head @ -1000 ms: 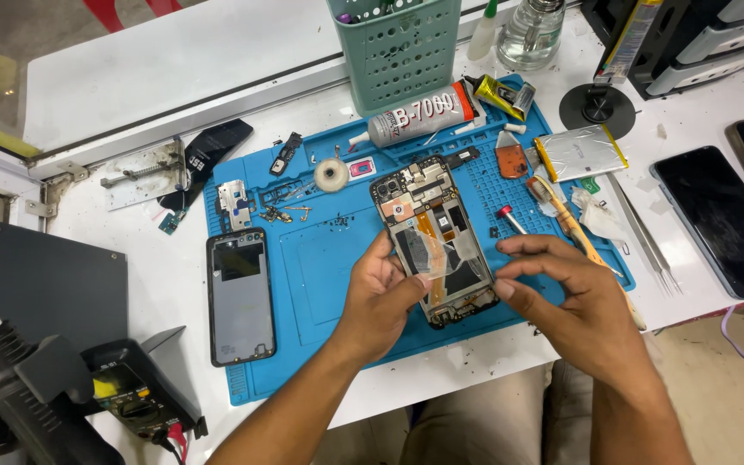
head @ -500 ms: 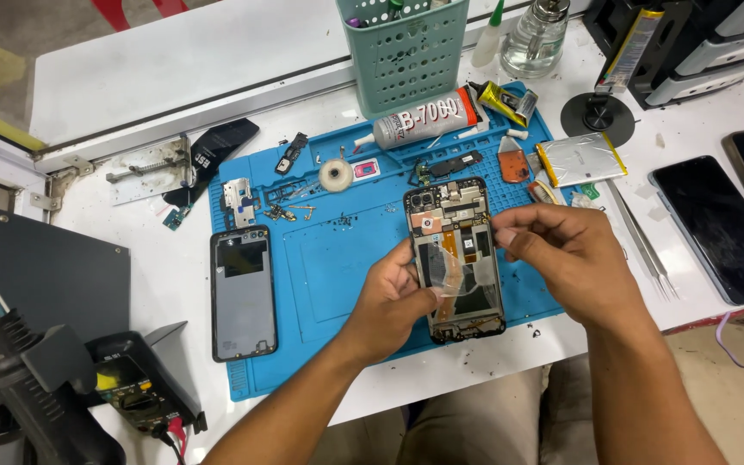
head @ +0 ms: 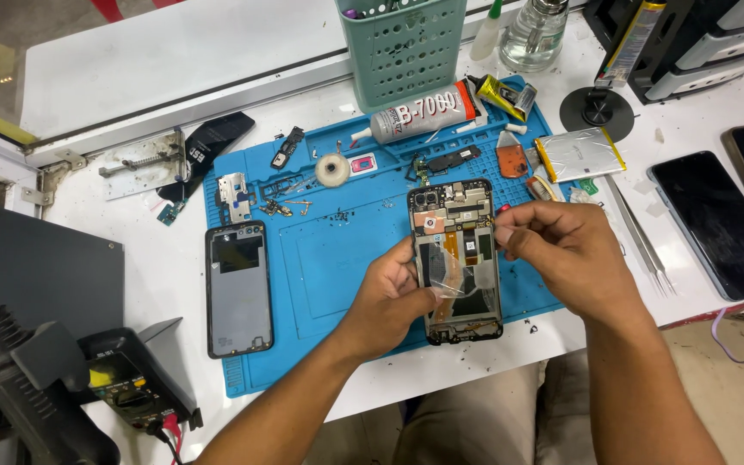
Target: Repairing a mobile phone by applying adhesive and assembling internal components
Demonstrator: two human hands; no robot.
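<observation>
**Opened phone held steady while clear film is pinched above it**

The opened phone lies on the blue mat at the tabletop's near edge. The left hand braces its left side, seemingly to steady it. The right hand has its grip closed, fingertips pinching a clear film strip over the phone's middle.

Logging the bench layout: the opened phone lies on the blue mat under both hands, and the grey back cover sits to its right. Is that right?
Not quite. The back cover sits to the left of the opened phone, half on the blue mat; the head view shows it. Both hands, left and right, are at the phone.
</observation>
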